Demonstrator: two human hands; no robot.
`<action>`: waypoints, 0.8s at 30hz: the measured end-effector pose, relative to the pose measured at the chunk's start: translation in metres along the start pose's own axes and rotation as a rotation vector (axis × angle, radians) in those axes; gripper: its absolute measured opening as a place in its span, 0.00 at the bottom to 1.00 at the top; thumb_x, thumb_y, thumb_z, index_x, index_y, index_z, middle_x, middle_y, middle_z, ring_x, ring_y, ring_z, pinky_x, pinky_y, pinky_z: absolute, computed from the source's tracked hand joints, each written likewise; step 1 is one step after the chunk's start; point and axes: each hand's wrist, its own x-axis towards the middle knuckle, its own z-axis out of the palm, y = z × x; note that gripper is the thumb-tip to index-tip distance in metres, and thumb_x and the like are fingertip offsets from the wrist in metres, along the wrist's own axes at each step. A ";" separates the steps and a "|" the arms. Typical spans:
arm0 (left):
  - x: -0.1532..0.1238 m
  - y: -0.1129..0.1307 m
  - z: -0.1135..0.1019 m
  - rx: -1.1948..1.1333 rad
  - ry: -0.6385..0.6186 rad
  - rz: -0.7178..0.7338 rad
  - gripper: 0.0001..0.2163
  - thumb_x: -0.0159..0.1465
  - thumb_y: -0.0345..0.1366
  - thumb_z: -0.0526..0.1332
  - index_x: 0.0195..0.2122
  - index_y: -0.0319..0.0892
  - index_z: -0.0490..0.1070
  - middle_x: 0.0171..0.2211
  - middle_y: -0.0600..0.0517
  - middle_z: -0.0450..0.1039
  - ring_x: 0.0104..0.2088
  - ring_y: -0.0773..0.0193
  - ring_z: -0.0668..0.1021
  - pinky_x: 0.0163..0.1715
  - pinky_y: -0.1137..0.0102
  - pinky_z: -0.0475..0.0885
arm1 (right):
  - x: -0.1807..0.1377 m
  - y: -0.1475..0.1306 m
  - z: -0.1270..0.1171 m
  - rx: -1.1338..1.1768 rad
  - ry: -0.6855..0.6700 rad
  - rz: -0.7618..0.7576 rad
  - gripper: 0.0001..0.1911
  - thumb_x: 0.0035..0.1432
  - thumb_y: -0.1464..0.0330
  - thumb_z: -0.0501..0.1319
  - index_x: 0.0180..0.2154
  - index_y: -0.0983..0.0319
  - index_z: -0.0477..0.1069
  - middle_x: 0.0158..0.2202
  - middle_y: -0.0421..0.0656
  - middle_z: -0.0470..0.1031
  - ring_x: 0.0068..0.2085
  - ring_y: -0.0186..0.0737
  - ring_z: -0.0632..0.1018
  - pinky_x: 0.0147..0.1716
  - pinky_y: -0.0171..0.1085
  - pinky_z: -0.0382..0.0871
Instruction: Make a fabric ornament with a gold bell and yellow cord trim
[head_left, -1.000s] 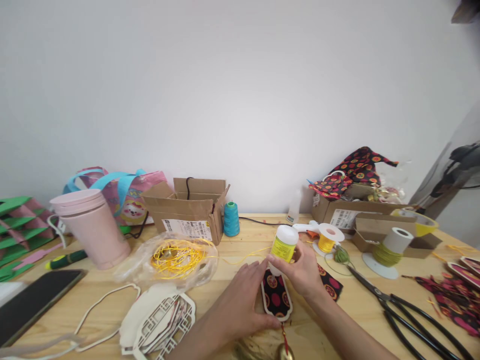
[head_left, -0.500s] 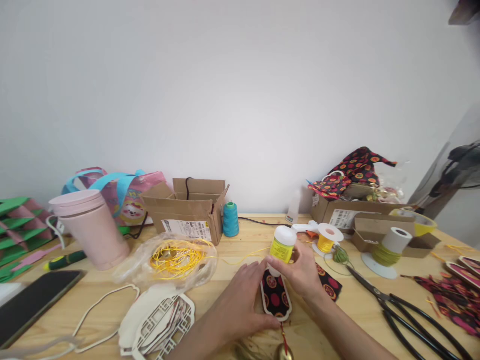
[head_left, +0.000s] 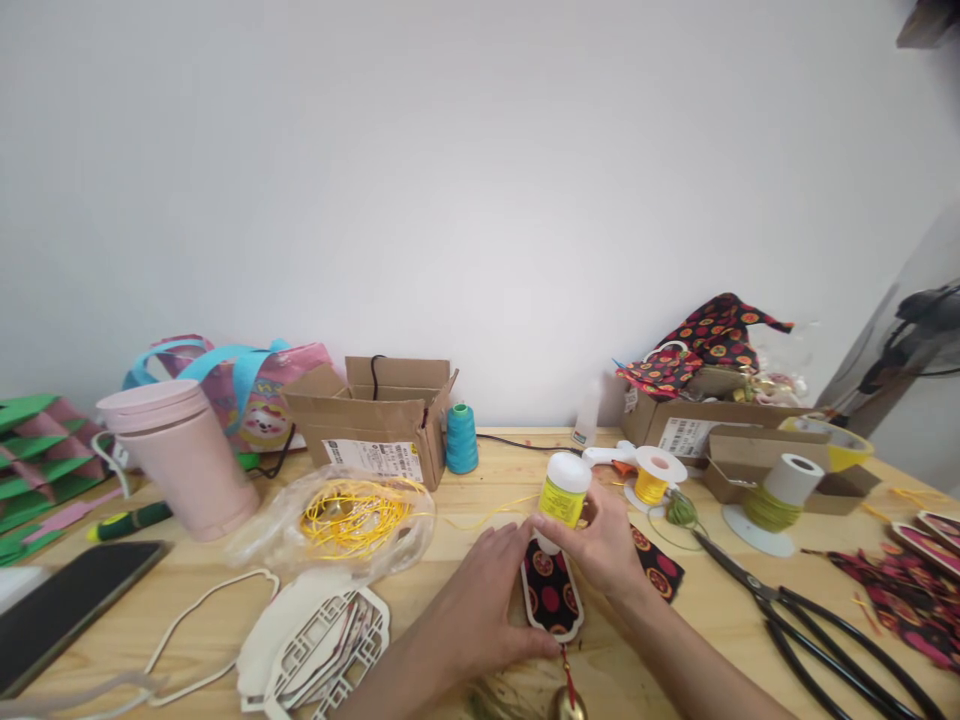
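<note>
My right hand [head_left: 604, 545] is closed round a small white bottle with a yellow label [head_left: 564, 492], tipped with its narrow end down over a pendant. The pendant [head_left: 553, 595] has a pale wooden frame around dark fabric with red and orange round patterns, and lies on the table. My left hand [head_left: 495, 590] rests along the pendant's left side, thumb at its lower edge and fingertips near the bottle, fingers apart from the thumb. A red cord with a gold bell [head_left: 568, 704] hangs off the pendant's near end. Beside my right wrist lies a scrap of patterned fabric [head_left: 658, 565].
Black-handled scissors [head_left: 769, 597] lie at the right, near thread spools [head_left: 772, 505]. Wooden lattice pieces [head_left: 322, 650] and a bag of yellow cord [head_left: 352, 517] are at the left. Cardboard boxes [head_left: 375, 425], a teal thread cone [head_left: 461, 440] and a pink cup [head_left: 180, 460] stand behind.
</note>
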 end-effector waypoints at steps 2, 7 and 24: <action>-0.001 0.000 0.000 -0.005 0.000 0.001 0.37 0.44 0.46 0.65 0.54 0.48 0.51 0.50 0.49 0.61 0.49 0.53 0.64 0.48 0.59 0.58 | 0.000 0.000 -0.001 -0.004 -0.009 0.005 0.12 0.40 0.64 0.64 0.26 0.62 0.65 0.24 0.40 0.68 0.26 0.37 0.69 0.24 0.34 0.65; -0.001 0.000 0.000 -0.010 0.003 -0.013 0.38 0.43 0.46 0.66 0.54 0.48 0.51 0.49 0.49 0.61 0.48 0.54 0.63 0.48 0.60 0.58 | 0.000 0.000 -0.001 -0.001 -0.001 -0.012 0.12 0.41 0.63 0.64 0.27 0.62 0.66 0.25 0.40 0.69 0.27 0.38 0.70 0.25 0.34 0.65; 0.000 0.001 0.000 -0.018 0.012 -0.019 0.36 0.43 0.45 0.66 0.52 0.48 0.53 0.47 0.49 0.63 0.46 0.54 0.65 0.46 0.60 0.60 | -0.001 -0.001 -0.001 0.004 0.015 -0.018 0.11 0.40 0.64 0.64 0.27 0.62 0.66 0.24 0.38 0.69 0.26 0.37 0.69 0.24 0.34 0.64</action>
